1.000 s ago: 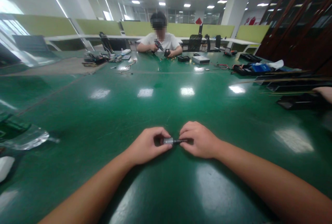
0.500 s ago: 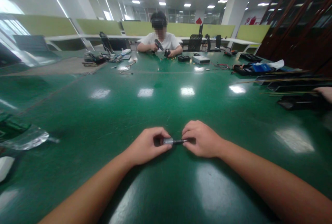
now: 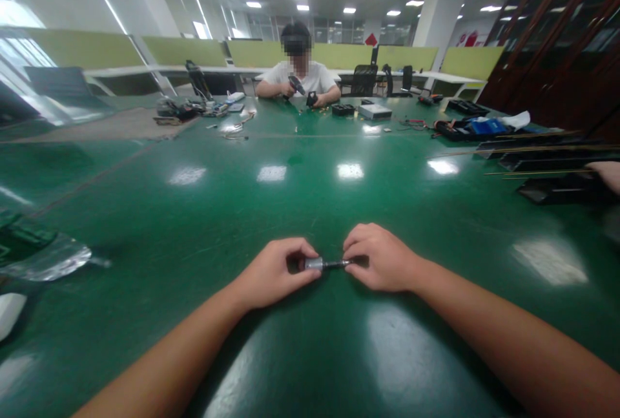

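A small silver cylinder (image 3: pixel 314 264) with a thin dark shaft (image 3: pixel 333 264) lies level between my hands, low over the green tabletop (image 3: pixel 290 211). My left hand (image 3: pixel 274 276) is closed on the cylinder, thumb in front and index finger behind. From the right, my right hand (image 3: pixel 382 260) pinches the shaft's far end between thumb and fingers. Its fingertips hide that end, so I cannot tell what shape it has. Part of the cylinder's left end is covered by my left hand.
Across the table a person (image 3: pixel 298 75) holds a power drill (image 3: pixel 296 84) and a small black part (image 3: pixel 311 99). A clear plastic bottle (image 3: pixel 53 256) lies at the left. Black channel-shaped pieces (image 3: pixel 552 190) and another person's hand (image 3: pixel 608 174) are at the right.
My right hand has shifted slightly right along the shaft, so a little more of the shaft shows. My left hand and the cylinder have stayed in place.
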A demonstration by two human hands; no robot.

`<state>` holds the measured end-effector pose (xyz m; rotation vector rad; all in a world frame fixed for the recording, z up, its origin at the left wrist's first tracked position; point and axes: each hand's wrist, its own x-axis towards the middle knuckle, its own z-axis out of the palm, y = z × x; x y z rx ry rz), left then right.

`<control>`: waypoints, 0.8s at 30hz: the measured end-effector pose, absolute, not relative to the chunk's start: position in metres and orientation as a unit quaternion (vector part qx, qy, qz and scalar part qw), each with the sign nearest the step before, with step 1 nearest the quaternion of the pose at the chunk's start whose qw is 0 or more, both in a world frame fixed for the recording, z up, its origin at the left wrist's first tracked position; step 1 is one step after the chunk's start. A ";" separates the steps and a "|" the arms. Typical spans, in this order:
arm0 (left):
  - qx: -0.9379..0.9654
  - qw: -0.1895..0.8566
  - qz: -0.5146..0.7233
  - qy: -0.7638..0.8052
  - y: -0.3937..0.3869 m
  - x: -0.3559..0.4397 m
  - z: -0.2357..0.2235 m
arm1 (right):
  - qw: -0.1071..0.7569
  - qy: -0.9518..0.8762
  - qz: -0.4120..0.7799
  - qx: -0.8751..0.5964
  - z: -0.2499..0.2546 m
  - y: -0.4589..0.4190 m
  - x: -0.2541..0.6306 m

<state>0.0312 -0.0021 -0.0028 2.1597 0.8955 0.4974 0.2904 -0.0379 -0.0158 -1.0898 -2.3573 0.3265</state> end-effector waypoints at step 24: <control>0.841 0.366 0.190 0.349 -0.002 0.030 -0.003 | 0.200 -0.878 0.132 -0.414 -0.003 -0.037 0.299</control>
